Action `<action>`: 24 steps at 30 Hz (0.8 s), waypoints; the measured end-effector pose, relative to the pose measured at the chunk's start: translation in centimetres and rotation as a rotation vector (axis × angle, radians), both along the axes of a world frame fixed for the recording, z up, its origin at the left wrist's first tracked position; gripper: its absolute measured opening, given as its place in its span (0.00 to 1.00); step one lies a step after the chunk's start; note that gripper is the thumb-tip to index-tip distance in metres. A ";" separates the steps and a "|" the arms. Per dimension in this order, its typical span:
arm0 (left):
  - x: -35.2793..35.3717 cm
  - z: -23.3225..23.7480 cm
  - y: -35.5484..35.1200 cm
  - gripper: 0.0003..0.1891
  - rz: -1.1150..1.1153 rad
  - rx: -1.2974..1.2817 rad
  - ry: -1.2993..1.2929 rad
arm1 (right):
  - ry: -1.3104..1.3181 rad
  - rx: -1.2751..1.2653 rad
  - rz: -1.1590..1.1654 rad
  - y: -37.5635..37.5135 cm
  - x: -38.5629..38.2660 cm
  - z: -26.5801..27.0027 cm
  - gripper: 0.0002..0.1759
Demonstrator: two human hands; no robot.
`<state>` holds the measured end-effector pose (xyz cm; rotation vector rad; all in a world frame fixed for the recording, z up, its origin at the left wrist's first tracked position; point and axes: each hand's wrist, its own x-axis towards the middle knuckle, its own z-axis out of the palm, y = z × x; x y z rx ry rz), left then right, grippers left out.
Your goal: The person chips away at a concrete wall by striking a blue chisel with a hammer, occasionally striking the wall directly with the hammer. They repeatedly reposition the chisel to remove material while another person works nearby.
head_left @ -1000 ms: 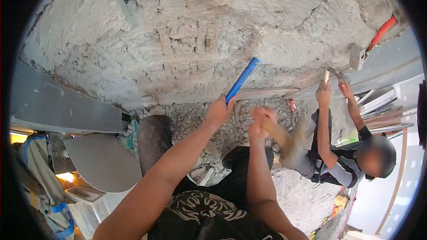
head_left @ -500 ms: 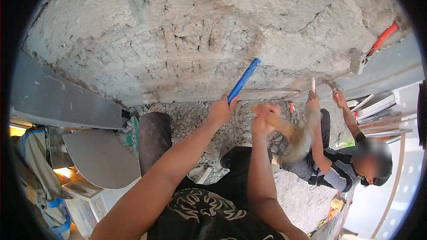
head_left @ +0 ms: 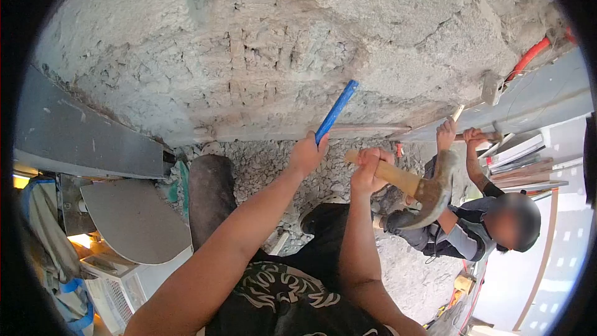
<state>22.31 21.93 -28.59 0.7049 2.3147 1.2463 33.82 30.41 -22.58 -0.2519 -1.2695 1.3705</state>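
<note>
My left hand [head_left: 306, 155] is wrapped round the lower end of a blue chisel [head_left: 336, 111], which slants up and right. Its far end overlaps the rough, chipped wall [head_left: 280, 56] in this view. To the right, my right hand [head_left: 371, 171] grips a hammer [head_left: 404, 182] by its pale wooden handle. The hammer's curved metal head [head_left: 433, 196] points away from the chisel, toward the lower right, and partly covers a co-worker behind it.
The co-worker [head_left: 463, 227] crouches at right, holding a hammer and a pale rod near the wall. Rubble [head_left: 261, 165] covers the floor. A grey board [head_left: 93, 130] edges the wall at left, above a grey panel [head_left: 140, 221]. An orange conduit [head_left: 528, 58] emerges at upper right.
The hammer, blurred before, now shows sharply, its head swung slightly up and right. My left hand and the chisel stay nearly in place. The co-worker's hands have moved slightly right.
</note>
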 end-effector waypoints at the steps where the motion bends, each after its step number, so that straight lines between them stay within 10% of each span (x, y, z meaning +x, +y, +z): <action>1: 0.1 0.1 0.0 0.28 0.011 0.001 0.006 | -0.001 0.001 0.000 0.6 -0.6 -1.6 0.11; 6: 0.3 -0.1 0.4 0.28 0.062 0.037 0.050 | -1.028 0.100 -0.277 2.5 -0.1 -5.6 0.09; 17: 0.3 -0.4 0.5 0.29 0.042 -0.016 -0.030 | -0.185 0.339 -0.274 0.4 -2.1 1.5 0.09; 18: 0.5 -0.4 0.4 0.29 0.039 -0.012 -0.029 | -0.184 0.343 -0.277 0.6 -1.7 -0.3 0.09; 20: 0.3 -0.3 0.4 0.29 0.045 0.002 0.009 | -1.089 0.049 -0.205 1.3 -0.8 -4.4 0.09; 24: 0.2 -0.2 -0.1 0.29 0.012 -0.067 0.005 | -0.911 -0.166 -0.180 3.3 2.4 -5.1 0.09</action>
